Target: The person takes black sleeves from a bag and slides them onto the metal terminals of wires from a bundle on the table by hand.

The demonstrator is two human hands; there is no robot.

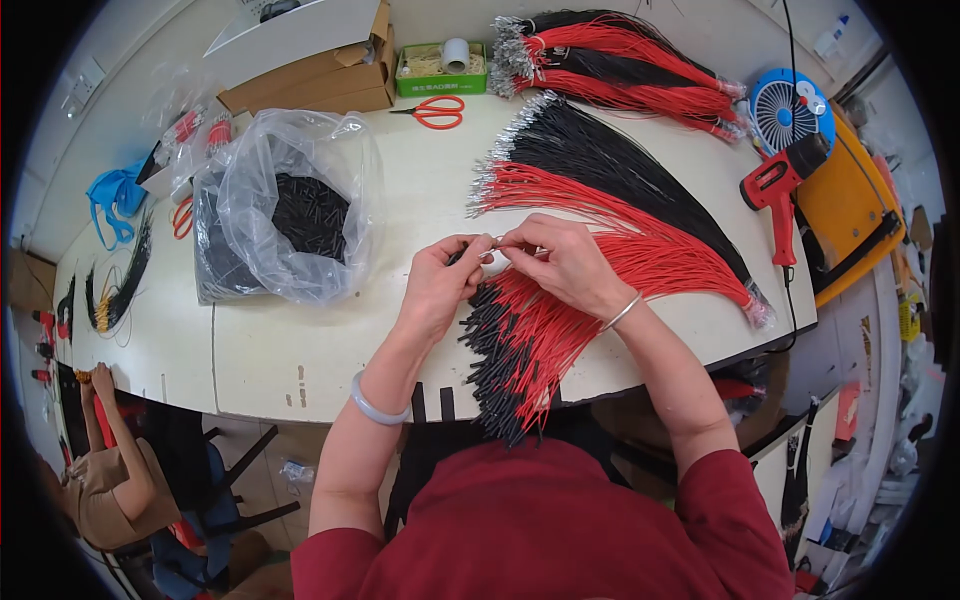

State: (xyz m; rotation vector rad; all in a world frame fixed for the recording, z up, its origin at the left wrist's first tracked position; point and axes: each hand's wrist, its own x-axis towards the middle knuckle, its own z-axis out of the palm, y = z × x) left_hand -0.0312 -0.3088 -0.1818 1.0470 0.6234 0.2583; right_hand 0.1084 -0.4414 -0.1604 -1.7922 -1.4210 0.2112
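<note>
My left hand [442, 278] and my right hand [565, 262] meet over the table, fingertips pinched near each other. Between them is a small silvery wire end; a short black piece shows at my left fingers. Right of and below my hands lie red wires [640, 262], many with black sleeves [490, 350] on their near ends. Behind them fan out black wires [610, 165] with silvery tips [510, 135]. To the left, a clear plastic bag [355, 170] stands open, holding short black tubes [310, 215].
Red-handled scissors [438, 112] lie near a green box [442, 82]. Wire bundles [630, 80] are at the back. On the right are a red heat gun [775, 185], a blue fan [785, 112] and an orange chair [860, 220]. Another person [125, 480] sits at lower left.
</note>
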